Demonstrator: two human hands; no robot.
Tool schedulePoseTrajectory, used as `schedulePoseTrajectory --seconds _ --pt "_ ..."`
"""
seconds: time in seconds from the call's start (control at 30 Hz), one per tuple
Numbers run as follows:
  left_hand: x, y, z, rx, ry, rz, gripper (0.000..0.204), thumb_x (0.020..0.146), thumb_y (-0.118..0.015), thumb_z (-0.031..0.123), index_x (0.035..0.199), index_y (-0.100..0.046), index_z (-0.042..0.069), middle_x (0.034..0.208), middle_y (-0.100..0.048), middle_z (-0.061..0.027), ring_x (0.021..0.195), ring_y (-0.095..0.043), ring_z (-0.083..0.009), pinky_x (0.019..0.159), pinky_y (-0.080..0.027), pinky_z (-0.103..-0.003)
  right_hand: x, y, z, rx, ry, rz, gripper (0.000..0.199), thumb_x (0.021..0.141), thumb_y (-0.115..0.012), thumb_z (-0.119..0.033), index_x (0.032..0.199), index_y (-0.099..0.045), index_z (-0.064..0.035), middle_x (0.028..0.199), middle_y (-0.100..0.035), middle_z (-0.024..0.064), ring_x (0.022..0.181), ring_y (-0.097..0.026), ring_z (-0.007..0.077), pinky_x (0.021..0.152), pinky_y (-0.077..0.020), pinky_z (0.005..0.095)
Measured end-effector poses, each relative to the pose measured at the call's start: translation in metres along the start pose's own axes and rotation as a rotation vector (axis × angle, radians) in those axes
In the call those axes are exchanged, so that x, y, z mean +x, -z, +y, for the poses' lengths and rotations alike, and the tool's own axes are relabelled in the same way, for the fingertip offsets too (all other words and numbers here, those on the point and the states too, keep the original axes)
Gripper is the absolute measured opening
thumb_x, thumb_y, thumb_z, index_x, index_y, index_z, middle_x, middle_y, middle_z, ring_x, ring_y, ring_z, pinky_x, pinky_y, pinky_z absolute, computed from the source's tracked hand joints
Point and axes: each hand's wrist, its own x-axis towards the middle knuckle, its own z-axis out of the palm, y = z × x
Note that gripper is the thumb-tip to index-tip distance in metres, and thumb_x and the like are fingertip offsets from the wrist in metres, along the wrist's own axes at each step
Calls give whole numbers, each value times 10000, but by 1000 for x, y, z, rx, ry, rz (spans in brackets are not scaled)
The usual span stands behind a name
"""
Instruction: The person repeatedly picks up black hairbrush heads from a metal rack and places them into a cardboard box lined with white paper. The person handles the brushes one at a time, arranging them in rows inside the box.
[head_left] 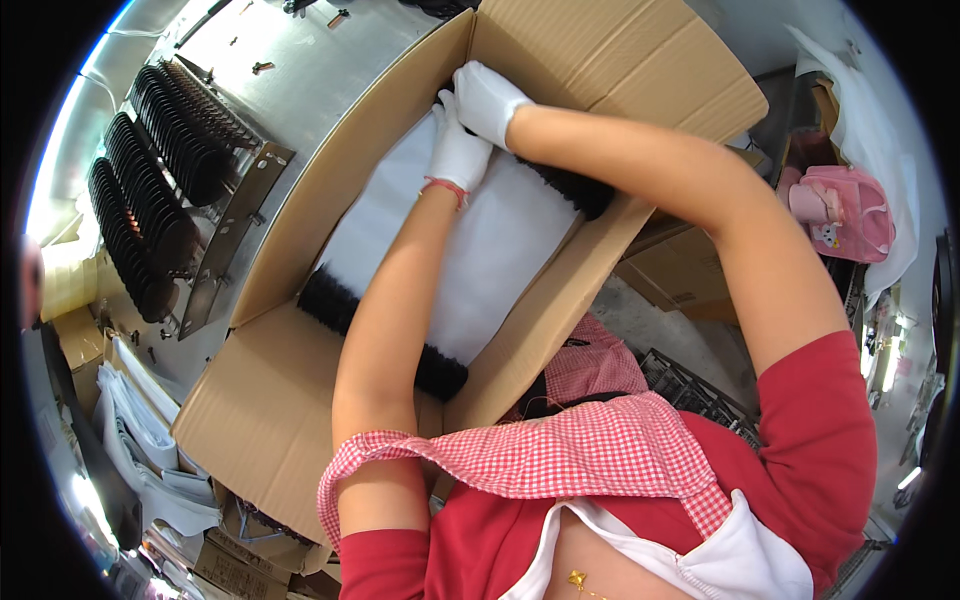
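An open cardboard box (530, 368) stands in front of me. Inside it lies a smooth white sheet (500, 255), with a row of black bristly tufts (332, 300) along its near edge. More black tufts (575, 190) show at the far right, partly under my right forearm. Both hands wear white gloves and meet at the far end of the box. My left hand (460, 155) rests over the sheet, its fingers bent together and partly covered. Against it, my right hand (487, 103) is curled closed. Whatever the fingers hold is hidden.
Left of the box, a metal table (285, 95) carries a rack of black, rounded pieces (150, 215) in rows. White sheets or bags (150, 440) are stacked at lower left. A pink bag (850, 215) sits at the right, above another cardboard box (690, 265).
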Motion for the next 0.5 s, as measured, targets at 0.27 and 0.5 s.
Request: schedulePoseTrajectory --seconds 0.27,0.5 --pt "-30 60 31 -1002 447 37 297 962 -598 311 1118 -599 57 870 -615 -35 792 -581 -149 715 -492 -312 -59 40 50 1014 30 177 444 866 -650 -409 1001 -712 10 1014 -712 185 871 -690 369 824 -537 439" --pt "-101 36 72 -947 382 -251 362 879 -596 209 1163 -602 -15 1009 -660 -100 961 -617 -240 887 -491 -349 -124 28 40 1036 60 -108 313 824 -622 -307 904 -727 -24 804 -699 203 787 -688 377 756 -536 447"
